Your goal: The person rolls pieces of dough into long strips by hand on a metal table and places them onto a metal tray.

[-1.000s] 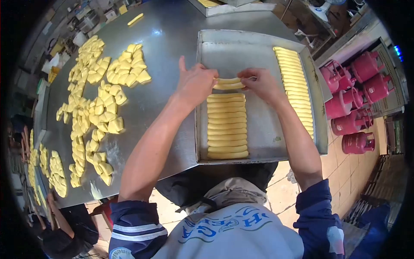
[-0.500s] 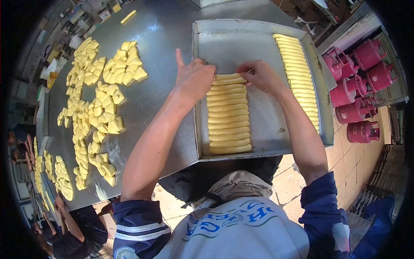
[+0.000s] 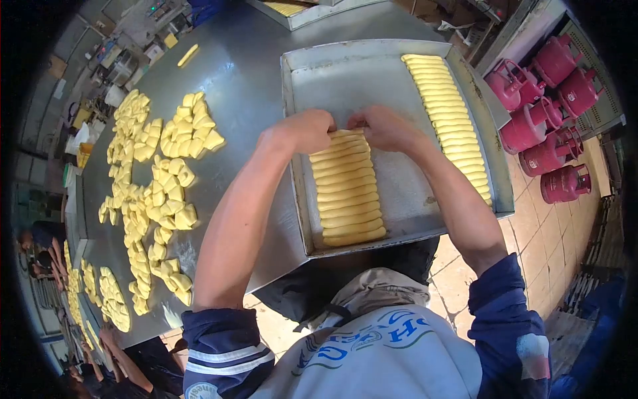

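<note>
A metal tray [image 3: 345,80] sits at the table's edge in front of me. Along its left side, yellow dough sticks [image 3: 347,189] lie side by side in a row. At the far end of this row, my left hand [image 3: 307,131] is closed at the left end of the farthest dough stick [image 3: 347,136]. My right hand [image 3: 385,130] is closed at the same stick's other end, with its fingertips partly hidden. A second row of dough sticks [image 3: 448,120] runs along the tray's right wall.
Many cut dough pieces [image 3: 166,193] lie in clusters on the metal table [image 3: 246,100] to the left. A single dough stick [image 3: 188,55] is farther back. Pink gas cylinders [image 3: 531,126] stand at right. Other people's arms [image 3: 123,359] show at lower left.
The raised finger of my left hand has folded down. Both hands have come closer together at the row's far end. The whole view has shifted slightly.
</note>
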The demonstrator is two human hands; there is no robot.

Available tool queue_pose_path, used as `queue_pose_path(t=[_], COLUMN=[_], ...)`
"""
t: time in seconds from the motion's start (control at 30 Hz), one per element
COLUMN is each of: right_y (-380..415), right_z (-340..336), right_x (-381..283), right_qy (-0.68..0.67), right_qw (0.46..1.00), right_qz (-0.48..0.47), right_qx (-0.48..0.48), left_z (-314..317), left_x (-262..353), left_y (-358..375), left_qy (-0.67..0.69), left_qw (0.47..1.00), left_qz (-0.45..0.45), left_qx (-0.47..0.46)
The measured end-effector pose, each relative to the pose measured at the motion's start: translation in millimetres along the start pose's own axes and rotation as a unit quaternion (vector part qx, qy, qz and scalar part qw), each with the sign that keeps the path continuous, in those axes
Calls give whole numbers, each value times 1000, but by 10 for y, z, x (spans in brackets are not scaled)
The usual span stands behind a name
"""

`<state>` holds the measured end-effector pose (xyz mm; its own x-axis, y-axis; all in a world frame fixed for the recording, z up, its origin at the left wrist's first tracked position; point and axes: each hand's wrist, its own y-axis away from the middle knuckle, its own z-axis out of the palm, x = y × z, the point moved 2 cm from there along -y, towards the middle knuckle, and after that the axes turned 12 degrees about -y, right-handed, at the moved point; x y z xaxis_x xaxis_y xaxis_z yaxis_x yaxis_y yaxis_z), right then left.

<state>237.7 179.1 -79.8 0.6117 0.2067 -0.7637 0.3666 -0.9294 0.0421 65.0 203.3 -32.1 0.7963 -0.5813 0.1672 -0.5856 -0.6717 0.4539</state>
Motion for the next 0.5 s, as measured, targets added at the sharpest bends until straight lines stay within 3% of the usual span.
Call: queue_pose_path(t=[0.07, 0.17, 0.23, 0.33, 0.43, 0.47, 0.5], right_y=[-1, 25, 53, 48, 65, 70, 84], right_z=[57, -29, -98, -108, -120, -131, -114], right_x=[111, 7, -41, -27, -75, -104, -160], right_qy=[38, -75, -96, -147, -166, -164, -93], right_qw=[995, 995, 987, 974, 969, 969, 986], right_qz=[-61, 48, 99, 154, 170, 170, 110], right_qx=[69, 42, 77, 77, 70, 69, 79], left_z=[-20, -35, -33, -36, -63, -80, -85], left_x=[16, 89, 87, 102, 61, 29, -14], left_y=[-12, 25, 19, 76, 170, 235, 323], left_qy=[-10, -29, -35, -28, 10, 69, 126], left_qw=[1000, 999, 998, 994, 959, 927, 885], left_qz=[-12, -44, -57, -52, -34, -26, -19], left_qx=[-9, -6, 9, 91, 282, 367, 448])
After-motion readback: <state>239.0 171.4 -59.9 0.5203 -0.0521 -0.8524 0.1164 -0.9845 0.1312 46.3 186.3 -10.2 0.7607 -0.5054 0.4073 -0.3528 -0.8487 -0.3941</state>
